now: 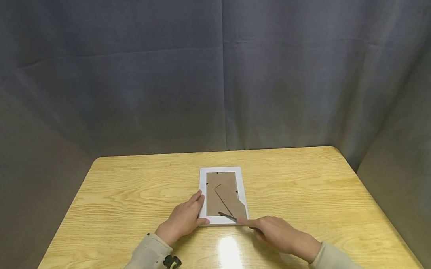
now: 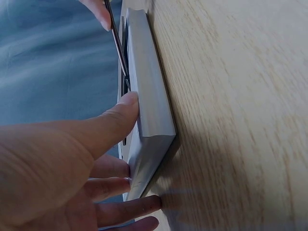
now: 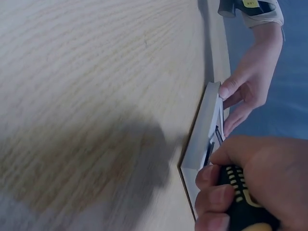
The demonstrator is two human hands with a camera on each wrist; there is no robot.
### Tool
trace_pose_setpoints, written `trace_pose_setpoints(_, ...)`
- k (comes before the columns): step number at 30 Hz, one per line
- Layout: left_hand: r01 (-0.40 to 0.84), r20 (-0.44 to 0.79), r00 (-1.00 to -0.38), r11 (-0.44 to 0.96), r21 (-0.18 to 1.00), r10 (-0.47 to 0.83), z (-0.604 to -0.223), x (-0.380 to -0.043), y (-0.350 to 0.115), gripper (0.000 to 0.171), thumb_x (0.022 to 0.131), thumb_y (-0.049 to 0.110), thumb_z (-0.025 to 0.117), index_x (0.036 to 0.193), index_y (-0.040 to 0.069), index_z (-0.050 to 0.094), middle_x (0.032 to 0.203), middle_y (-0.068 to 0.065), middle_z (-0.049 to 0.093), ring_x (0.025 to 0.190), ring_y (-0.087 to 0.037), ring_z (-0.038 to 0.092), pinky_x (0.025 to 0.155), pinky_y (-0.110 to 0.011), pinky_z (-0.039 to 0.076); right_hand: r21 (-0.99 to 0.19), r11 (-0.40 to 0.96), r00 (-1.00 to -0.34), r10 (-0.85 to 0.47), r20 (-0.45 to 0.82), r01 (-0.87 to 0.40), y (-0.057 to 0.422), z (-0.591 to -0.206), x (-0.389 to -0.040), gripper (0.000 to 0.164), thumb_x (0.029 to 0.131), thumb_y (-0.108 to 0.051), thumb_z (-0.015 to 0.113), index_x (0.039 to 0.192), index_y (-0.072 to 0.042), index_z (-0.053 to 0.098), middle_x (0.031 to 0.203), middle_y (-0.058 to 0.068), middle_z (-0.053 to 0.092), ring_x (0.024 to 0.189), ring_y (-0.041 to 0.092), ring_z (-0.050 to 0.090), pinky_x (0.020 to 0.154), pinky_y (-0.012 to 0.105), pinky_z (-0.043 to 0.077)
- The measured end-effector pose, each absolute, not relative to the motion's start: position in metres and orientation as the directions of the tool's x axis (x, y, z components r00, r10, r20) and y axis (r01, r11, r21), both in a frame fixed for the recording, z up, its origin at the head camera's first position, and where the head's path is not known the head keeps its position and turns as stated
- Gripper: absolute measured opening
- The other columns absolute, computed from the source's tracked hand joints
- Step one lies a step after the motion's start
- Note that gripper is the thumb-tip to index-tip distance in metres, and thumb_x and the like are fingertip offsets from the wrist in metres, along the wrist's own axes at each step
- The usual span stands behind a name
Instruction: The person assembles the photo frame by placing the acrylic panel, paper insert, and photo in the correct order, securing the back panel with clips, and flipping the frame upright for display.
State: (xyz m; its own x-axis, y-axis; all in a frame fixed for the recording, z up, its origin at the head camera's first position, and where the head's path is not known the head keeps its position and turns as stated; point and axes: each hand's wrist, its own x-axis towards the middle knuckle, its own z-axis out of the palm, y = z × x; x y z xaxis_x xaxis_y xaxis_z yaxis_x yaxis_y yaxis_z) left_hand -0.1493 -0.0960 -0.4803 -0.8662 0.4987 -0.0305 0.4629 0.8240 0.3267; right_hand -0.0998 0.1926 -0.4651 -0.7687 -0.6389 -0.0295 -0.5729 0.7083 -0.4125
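A white picture frame (image 1: 239, 179) lies face down on the table, its brown backing board (image 1: 212, 200) and fold-out stand (image 1: 236, 207) facing up. Small dark tabs sit along the board's edges. My left hand (image 1: 184, 218) grips the frame's near left corner, thumb on the near edge and fingers along the left side. In my right hand (image 1: 281, 234) is a screwdriver (image 3: 248, 204) with a black and yellow handle. Its thin shaft (image 2: 118, 45) slants over the frame's near edge, and the tip is by the board's near edge; exact contact is unclear.
The wooden table (image 1: 131, 185) carries the frame near its middle. Grey curtains (image 1: 157, 101) hang behind and at both sides. A small black device with a yellow label (image 1: 173, 264) is on the left wrist.
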Motion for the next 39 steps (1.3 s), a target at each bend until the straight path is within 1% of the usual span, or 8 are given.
trace_pose_setpoints(3, 0.459, -0.036, -0.867, 0.826, 0.327, 0.497, -0.48, -0.149, -0.096, 0.081, 0.08, 0.043, 0.067, 0.14, -0.005, 0.042, 0.15, -0.023, 0.03, 0.124, -0.037, 0.047, 0.095, -0.048, 0.045, -0.355, 0.711, -0.764, -0.645, 0.015, -0.607, 0.194, -0.464, -0.1, 0.055, 0.085, -0.003, 0.054, 0.134, -0.028, 0.056, 0.06, -0.014, 0.039, 0.055, 0.002, 0.032, 0.045, 0.02, 0.031)
trace_pose_setpoints(10, 0.452, -0.039, -0.871, 0.83, 0.327, 0.49, -0.481, -0.149, -0.095, 0.081, 0.079, 0.042, 0.068, 0.139, -0.006, 0.042, 0.15, -0.023, 0.031, 0.123, -0.038, 0.047, 0.095, -0.048, 0.045, -0.32, 0.712, -0.755, -0.656, 0.018, -0.626, 0.196, -0.459, -0.102, 0.054, 0.085, -0.005, 0.053, 0.135, -0.027, 0.056, 0.059, -0.016, 0.031, 0.053, 0.001, 0.029, 0.043, 0.02, 0.031)
trace_pose_setpoints(17, 0.456, -0.035, -0.869, 0.826, 0.332, 0.494, -0.481, -0.15, -0.095, 0.081, 0.079, 0.042, 0.068, 0.139, -0.007, 0.042, 0.15, -0.024, 0.031, 0.122, -0.038, 0.048, 0.094, -0.048, 0.045, -0.307, 0.718, -0.752, -0.659, -0.01, -0.625, 0.197, -0.46, -0.11, 0.058, 0.084, -0.002, 0.053, 0.133, -0.03, 0.057, 0.064, -0.013, 0.045, 0.056, 0.002, 0.036, 0.043, 0.021, 0.033)
trace_pose_setpoints(21, 0.457, -0.03, -0.869, 0.825, 0.334, 0.494, -0.481, -0.15, -0.095, 0.081, 0.08, 0.041, 0.068, 0.139, -0.006, 0.042, 0.15, -0.023, 0.03, 0.123, -0.038, 0.048, 0.094, -0.048, 0.045, -0.303, 0.714, -0.745, -0.667, -0.017, -0.632, 0.197, -0.46, -0.114, 0.061, 0.081, 0.001, 0.052, 0.133, -0.031, 0.057, 0.06, -0.012, 0.035, 0.052, 0.002, 0.03, 0.042, 0.02, 0.028)
trace_pose_setpoints(24, 0.458, -0.028, -0.869, 0.825, 0.331, 0.493, -0.481, -0.149, -0.096, 0.081, 0.079, 0.042, 0.068, 0.139, -0.006, 0.042, 0.15, -0.023, 0.031, 0.123, -0.037, 0.048, 0.094, -0.047, 0.046, -0.298, 0.704, -0.735, -0.678, -0.015, -0.644, 0.197, -0.459, -0.116, 0.06, 0.081, 0.002, 0.054, 0.132, -0.03, 0.058, 0.059, -0.013, 0.033, 0.051, 0.002, 0.027, 0.042, 0.02, 0.027)
trace_pose_setpoints(31, 0.455, -0.036, -0.87, 0.828, 0.328, 0.492, -0.48, -0.149, -0.095, 0.081, 0.08, 0.042, 0.068, 0.139, -0.006, 0.042, 0.15, -0.023, 0.03, 0.122, -0.038, 0.048, 0.093, -0.047, 0.046, -0.313, 0.696, -0.72, -0.692, -0.053, -0.647, 0.195, -0.458, -0.122, 0.055, 0.085, -0.002, 0.054, 0.132, -0.031, 0.058, 0.06, -0.011, 0.038, 0.051, 0.003, 0.027, 0.041, 0.02, 0.027)
trace_pose_setpoints(35, 0.454, -0.039, -0.87, 0.829, 0.328, 0.492, -0.479, -0.149, -0.095, 0.081, 0.08, 0.041, 0.068, 0.139, -0.006, 0.042, 0.15, -0.023, 0.031, 0.121, -0.038, 0.049, 0.093, -0.048, 0.046, -0.336, 0.682, -0.709, -0.703, -0.054, -0.65, 0.195, -0.46, -0.126, 0.056, 0.084, 0.0, 0.053, 0.132, -0.03, 0.058, 0.071, -0.009, 0.055, 0.051, 0.004, 0.029, 0.042, 0.021, 0.029)
trace_pose_setpoints(39, 0.459, -0.038, -0.868, 0.828, 0.322, 0.495, -0.479, -0.149, -0.095, 0.081, 0.079, 0.042, 0.067, 0.139, -0.006, 0.042, 0.15, -0.023, 0.031, 0.12, -0.038, 0.05, 0.092, -0.047, 0.047, -0.36, 0.667, -0.7, -0.712, -0.05, -0.652, 0.197, -0.463, -0.13, 0.055, 0.085, -0.001, 0.054, 0.133, -0.03, 0.057, 0.097, -0.005, 0.068, 0.056, 0.005, 0.038, 0.046, 0.021, 0.036)
